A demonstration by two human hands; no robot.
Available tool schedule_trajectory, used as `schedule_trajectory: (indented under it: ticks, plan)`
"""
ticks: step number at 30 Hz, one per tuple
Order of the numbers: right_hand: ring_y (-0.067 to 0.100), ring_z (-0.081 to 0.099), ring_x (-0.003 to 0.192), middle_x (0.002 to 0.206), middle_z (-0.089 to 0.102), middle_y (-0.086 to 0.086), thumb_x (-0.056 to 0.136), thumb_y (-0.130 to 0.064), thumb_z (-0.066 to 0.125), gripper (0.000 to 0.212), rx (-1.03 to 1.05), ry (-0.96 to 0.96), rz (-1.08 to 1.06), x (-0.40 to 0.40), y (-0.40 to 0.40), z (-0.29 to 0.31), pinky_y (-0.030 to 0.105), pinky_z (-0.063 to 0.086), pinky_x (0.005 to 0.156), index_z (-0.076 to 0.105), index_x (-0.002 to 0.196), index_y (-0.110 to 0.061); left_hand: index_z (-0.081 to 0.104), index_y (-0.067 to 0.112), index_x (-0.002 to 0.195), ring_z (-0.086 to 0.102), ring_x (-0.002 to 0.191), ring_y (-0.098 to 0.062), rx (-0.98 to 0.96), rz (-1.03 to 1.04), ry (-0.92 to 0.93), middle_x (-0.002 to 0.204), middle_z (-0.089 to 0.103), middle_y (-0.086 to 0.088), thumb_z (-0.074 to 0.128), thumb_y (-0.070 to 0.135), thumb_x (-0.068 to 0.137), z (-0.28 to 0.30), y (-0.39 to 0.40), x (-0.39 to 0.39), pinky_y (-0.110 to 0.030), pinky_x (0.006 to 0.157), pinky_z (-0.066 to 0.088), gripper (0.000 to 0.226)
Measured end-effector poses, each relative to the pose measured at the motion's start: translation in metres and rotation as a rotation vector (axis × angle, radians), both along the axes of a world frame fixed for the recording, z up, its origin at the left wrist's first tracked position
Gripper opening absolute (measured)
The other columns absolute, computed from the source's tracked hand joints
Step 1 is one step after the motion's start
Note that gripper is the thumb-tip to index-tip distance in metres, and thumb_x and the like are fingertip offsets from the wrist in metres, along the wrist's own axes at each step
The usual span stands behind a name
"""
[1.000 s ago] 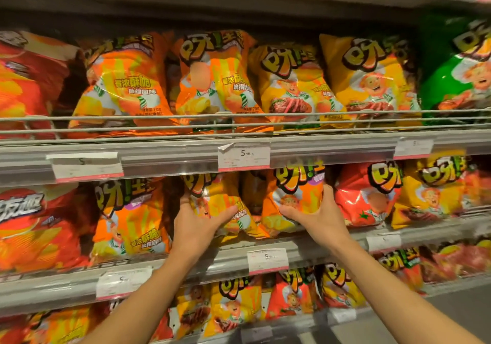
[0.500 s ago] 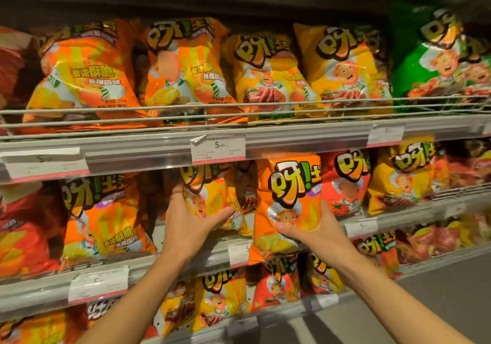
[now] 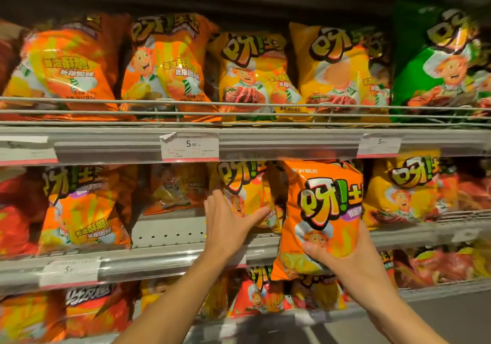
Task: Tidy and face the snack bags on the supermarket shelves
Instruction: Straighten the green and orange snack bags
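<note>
The middle shelf (image 3: 164, 233) carried rows of snack bags behind its front rail. An orange snack bag (image 3: 322, 211) stood upright in front of that shelf's edge, pulled clear of the row, its lower part grasped in the right hand (image 3: 342, 258). The left hand (image 3: 228, 224) cupped a yellow-orange bag (image 3: 243, 184) seated on the shelf, thumb across its front.

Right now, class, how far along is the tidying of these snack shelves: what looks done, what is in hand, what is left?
Done: the top-shelf bags stand front-facing behind the wire rail. In hand: the right hand grips an orange bag pulled off the middle shelf, while the left hand holds a yellow bag there. Left: a bare gap left of it, one bag lying far back.
</note>
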State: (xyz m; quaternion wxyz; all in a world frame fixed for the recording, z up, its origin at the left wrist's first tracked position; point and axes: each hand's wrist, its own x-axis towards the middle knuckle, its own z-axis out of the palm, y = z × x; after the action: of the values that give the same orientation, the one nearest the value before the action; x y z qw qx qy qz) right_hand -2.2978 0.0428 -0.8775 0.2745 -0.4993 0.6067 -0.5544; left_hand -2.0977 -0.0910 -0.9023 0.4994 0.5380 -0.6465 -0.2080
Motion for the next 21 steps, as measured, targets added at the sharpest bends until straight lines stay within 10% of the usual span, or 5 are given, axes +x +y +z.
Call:
schedule_trajectory:
  ticks: [6, 14, 18, 21]
  plan:
    - [-0.031, 0.053, 0.088, 0.095, 0.054, -0.056, 0.057, -0.049, 0.089, 0.081, 0.008, 0.019, 0.041, 0.010, 0.009, 0.005, 0.004, 0.046, 0.064, 0.033, 0.113, -0.066, 0.032, 0.020, 0.104, 0.027, 0.104, -0.012, 0.013, -0.004, -0.118, 0.110, 0.032, 0.001, 0.082, 0.067, 0.057, -0.008, 0.003, -0.010, -0.022, 0.089, 0.028, 0.083]
    - [-0.013, 0.060, 0.107, 0.118, 0.064, -0.035, 0.051, -0.055, 0.094, 0.095, 0.048, 0.020, 0.129, 0.054, 0.015, 0.001, 0.020, 0.051, 0.088, 0.041, 0.130, -0.056, 0.034, 0.013, 0.144, 0.037, 0.127, -0.020, 0.069, -0.128, -0.344, 0.133, 0.039, -0.003, 0.064, 0.077, 0.065, -0.008, 0.017, 0.050, -0.039, 0.104, 0.042, 0.106]
    - [-0.024, 0.054, 0.104, 0.113, 0.059, -0.046, 0.048, -0.063, 0.091, 0.089, 0.063, 0.096, 0.189, 0.095, 0.009, -0.001, -0.001, 0.045, 0.075, 0.036, 0.118, -0.074, 0.058, 0.016, 0.129, 0.051, 0.112, -0.020, -0.134, 0.084, -0.606, 0.120, 0.054, 0.000, 0.029, 0.076, 0.090, -0.027, 0.035, 0.115, -0.037, 0.092, 0.045, 0.077]
    - [-0.004, 0.058, 0.113, 0.122, 0.062, -0.029, 0.044, -0.070, 0.086, 0.102, 0.125, 0.149, 0.233, 0.130, -0.004, 0.000, 0.026, 0.051, 0.096, 0.038, 0.132, -0.055, 0.066, 0.017, 0.109, 0.053, 0.096, -0.023, -0.284, 0.207, -0.777, 0.106, 0.056, 0.000, 0.031, 0.048, 0.098, -0.041, 0.049, 0.162, -0.039, 0.079, 0.040, 0.048]
